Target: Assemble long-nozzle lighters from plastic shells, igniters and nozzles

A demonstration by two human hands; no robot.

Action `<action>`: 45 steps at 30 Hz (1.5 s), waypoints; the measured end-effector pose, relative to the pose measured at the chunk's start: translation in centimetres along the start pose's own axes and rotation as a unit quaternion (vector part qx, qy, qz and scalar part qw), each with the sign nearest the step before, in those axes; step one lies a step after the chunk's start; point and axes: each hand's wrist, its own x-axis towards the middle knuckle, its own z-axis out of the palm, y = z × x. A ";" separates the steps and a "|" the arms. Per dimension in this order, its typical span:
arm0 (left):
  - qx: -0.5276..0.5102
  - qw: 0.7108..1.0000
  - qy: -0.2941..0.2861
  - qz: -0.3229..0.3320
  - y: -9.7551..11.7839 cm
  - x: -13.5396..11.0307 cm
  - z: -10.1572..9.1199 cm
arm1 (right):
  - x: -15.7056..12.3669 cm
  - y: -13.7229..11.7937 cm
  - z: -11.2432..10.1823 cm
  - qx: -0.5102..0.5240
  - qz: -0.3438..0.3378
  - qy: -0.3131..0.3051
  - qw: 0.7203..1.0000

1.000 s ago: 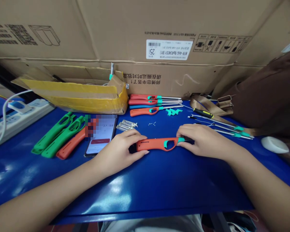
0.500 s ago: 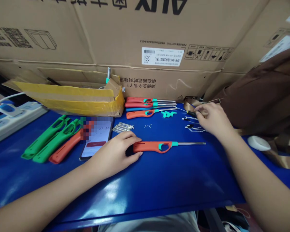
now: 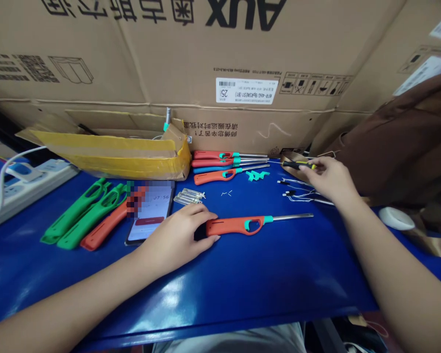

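My left hand (image 3: 185,228) is closed on the rear end of an orange gas lighter (image 3: 226,226) lying on the blue table. The lighter has a turquoise trigger and collar, and its metal tube points right. At the back right, my right hand (image 3: 334,179) pinches the black and yellow handle of a screwdriver (image 3: 297,165), whose thin shaft points left. Just below that hand lie several white-wired parts with black ends (image 3: 297,193). Behind the lighter are small turquoise pieces (image 3: 257,175) and a few tiny white bits (image 3: 226,193).
Several finished-looking lighters (image 3: 213,163) lie against the cardboard box (image 3: 161,63). Left of my left hand are clear fuel tanks (image 3: 188,196), a phone (image 3: 158,208), green handle shells (image 3: 79,215) and a red-orange shell (image 3: 99,230). A power strip (image 3: 33,184) and white mouse (image 3: 396,218) flank these.
My right hand has lifted the screwdriver and shifted slightly right, so its handle shows more clearly. My left hand keeps its hold on the lighter. The view has shifted slightly.
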 end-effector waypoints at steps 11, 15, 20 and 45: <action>-0.107 0.994 -0.003 0.013 1.2 -0.2 0.5 | -4.9 -8.4 0.8 0.393 -0.028 -0.045 0.918; -0.122 0.992 -0.010 0.013 1.1 -0.3 0.6 | -5.7 -8.7 1.9 0.465 0.010 -0.122 0.877; -0.136 0.991 -0.018 0.012 1.1 -0.3 0.8 | -5.7 -8.4 2.4 0.494 0.058 -0.153 0.854; -0.300 0.947 0.113 -0.016 2.3 0.3 0.2 | -8.2 -11.9 -0.6 0.594 0.073 -0.202 0.775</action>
